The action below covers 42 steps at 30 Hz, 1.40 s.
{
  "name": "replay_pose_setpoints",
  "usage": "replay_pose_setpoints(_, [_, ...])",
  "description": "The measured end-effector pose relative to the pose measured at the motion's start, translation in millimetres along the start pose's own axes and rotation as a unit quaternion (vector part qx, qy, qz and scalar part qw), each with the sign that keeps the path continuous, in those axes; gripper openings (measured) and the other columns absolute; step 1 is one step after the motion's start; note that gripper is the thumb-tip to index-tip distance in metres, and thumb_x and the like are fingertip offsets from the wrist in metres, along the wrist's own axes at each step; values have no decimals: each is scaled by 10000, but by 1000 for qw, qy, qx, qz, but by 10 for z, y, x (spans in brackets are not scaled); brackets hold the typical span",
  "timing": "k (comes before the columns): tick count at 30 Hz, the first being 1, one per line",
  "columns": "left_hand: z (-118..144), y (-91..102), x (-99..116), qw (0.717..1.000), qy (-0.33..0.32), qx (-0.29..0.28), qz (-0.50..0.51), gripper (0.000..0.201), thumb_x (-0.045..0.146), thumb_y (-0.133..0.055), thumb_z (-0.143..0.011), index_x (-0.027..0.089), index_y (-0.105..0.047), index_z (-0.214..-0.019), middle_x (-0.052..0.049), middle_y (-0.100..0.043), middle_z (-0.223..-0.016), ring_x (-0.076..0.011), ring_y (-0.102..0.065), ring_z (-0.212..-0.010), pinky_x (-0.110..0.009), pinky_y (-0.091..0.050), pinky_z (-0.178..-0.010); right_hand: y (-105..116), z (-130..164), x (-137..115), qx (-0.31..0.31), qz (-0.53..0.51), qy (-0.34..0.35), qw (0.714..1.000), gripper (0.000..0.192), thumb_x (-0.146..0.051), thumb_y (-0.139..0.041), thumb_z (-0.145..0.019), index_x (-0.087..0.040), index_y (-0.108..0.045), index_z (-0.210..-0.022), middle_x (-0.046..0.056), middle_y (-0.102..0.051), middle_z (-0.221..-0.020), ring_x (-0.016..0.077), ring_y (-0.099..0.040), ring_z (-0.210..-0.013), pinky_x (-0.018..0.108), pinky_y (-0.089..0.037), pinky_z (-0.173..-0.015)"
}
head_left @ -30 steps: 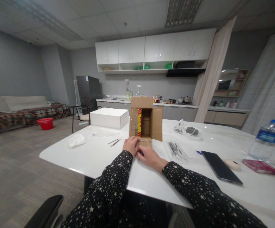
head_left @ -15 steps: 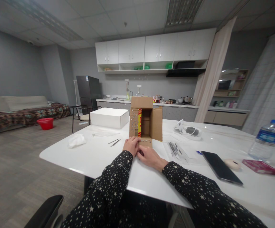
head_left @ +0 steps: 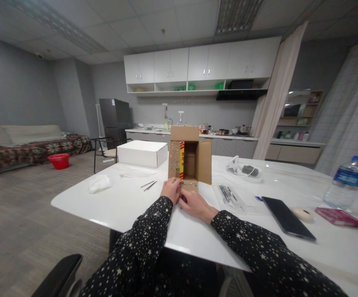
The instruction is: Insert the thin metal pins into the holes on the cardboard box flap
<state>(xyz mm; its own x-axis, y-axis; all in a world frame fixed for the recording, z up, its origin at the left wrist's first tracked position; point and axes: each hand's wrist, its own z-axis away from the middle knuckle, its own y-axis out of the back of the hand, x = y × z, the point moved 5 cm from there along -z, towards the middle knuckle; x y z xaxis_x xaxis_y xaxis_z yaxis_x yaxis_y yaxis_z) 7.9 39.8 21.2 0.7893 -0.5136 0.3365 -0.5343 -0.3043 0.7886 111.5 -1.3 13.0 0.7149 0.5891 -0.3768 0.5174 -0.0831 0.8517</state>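
An open cardboard box point(head_left: 174, 154) stands on the white table, its opening towards me and its flaps spread. Small shiny studs dot its left flap, beside a strip of yellow and red tape point(head_left: 182, 159). More studs run in a row along the front flap point(head_left: 189, 186). My left hand point(head_left: 170, 190) rests at the left edge of that front flap, its fingers bent and closed. Against it, my right hand point(head_left: 196, 203) lies low with curled fingers meeting the left ones. Whatever sits between the fingertips is too small or hidden to make out.
Left are a white box point(head_left: 141, 153), tweezers point(head_left: 150, 186) and a crumpled white tissue point(head_left: 99, 183). Right are a clear case with small slim tools point(head_left: 228, 194), a white tray point(head_left: 253, 174), a phone point(head_left: 286, 216), a pink box point(head_left: 339, 217) and a water bottle point(head_left: 348, 181).
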Motion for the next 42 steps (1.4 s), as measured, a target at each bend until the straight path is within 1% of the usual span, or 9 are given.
replay_pose_setpoints(7, [-2, -17, -7, 1000, -7, 11, 6, 304, 103, -424, -810, 226, -614, -1012, -50, -590, -1010, -171, -533, -1000, -332, -398, -893, -6, -6, 40, 24, 2, -8, 1000, 74, -224, -456, -851, -186, -518, -862, 31, -629, -775, 150, -538, -668, 248, -268, -565])
replay_pose_setpoints(15, [0, 3, 17, 999, -22, 31, 14, 280, 123, -414, -822, 210, -615, -997, -56, -587, -990, -170, -550, -964, -331, -404, -876, 8, -22, 79, 43, -10, -32, 999, 89, -226, -437, -861, -180, -505, -894, 49, -629, -827, 166, -555, -741, 253, -313, -612])
replay_pose_setpoints(22, [0, 26, 37, 996, -49, 70, 12, 280, 116, -415, -821, 204, -604, -1007, -57, -578, -977, -162, -559, -937, -324, -409, -841, 31, -24, 86, 53, -22, -50, 997, 77, -224, -446, -853, -174, -501, -873, 58, -633, -817, 170, -568, -735, 253, -340, -623])
replay_pose_setpoints(26, [6, 25, 35, 991, -80, 103, 11, 273, 112, -439, -804, 207, -588, -1012, -52, -569, -967, -165, -557, -941, -325, -416, -826, 41, -31, 124, 73, -41, -80, 993, 99, -228, -453, -850, -175, -488, -926, 59, -636, -823, 168, -572, -713, 254, -351, -616])
replay_pose_setpoints(31, [24, 74, 85, 985, -108, 132, 11, 266, 113, -470, -785, 201, -581, -1010, -52, -561, -954, -166, -555, -933, -326, -419, -822, 63, -38, 180, 116, -89, -106, 984, 221, -256, -463, -848, -174, -434, -1050, 50, -627, -810, 165, -570, -653, 253, -370, -577])
replay_pose_setpoints(36, [48, 147, 186, 979, -134, 154, 6, 241, 123, -489, -778, 194, -593, -983, -55, -559, -939, -168, -551, -910, -326, -423, -813, 68, -35, 191, 137, -157, -81, 975, 309, -249, -460, -855, -178, -413, -1153, 36, -631, -781, 163, -576, -644, 256, -406, -581])
replay_pose_setpoints(39, [60, 161, 231, 976, -149, 159, 1, 233, 123, -486, -781, 199, -602, -968, -52, -559, -923, -162, -545, -900, -317, -425, -820, 43, -49, 198, 135, -193, -49, 971, 321, -168, -454, -829, -178, -430, -1149, 27, -641, -784, 152, -579, -644, 259, -431, -606])
replay_pose_setpoints(42, [69, 152, 254, 972, -168, 161, 3, 223, 129, -477, -793, 195, -600, -966, -53, -567, -921, -161, -543, -909, -310, -425, -819, 22, -68, 223, 146, -202, -25, 968, 330, -114, -452, -795, -176, -471, -1118, 49, -650, -858, 164, -593, -721, 278, -454, -662])
